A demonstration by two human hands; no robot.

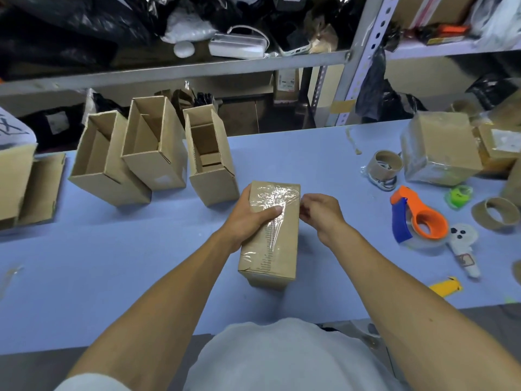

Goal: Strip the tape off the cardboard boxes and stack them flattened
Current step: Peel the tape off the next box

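Gripping the tall closed brown cardboard box point(270, 238) from its left side, the left hand point(249, 215) is wrapping its fingers over the far top edge while its thumb is pressing on the strip of crinkled clear tape point(275, 204) running down the box's upper face. At the box's right edge the right hand point(318, 211) is curling its fingers and appears to be pinching the tape's edge, though the fingertips are turned away and the pinch itself is hidden. This taped box is standing near the middle of the blue tabletop point(112, 263), a little toward the near edge.

Three open, emptied brown cardboard boxes point(153, 153) are standing side by side toward the far left of the tabletop, mouths up. Toward the right edge an orange and blue tape dispenser point(417, 218) is lying on its side, with an empty cardboard tape core point(387, 163) beyond it and a plastic-wrapped brown carton point(439, 149) near the far right corner. A yellow box cutter point(446, 286) is lying by the near right edge. Behind the far edge a grey metal shelf rack point(363, 52) is holding dark bags and clutter.
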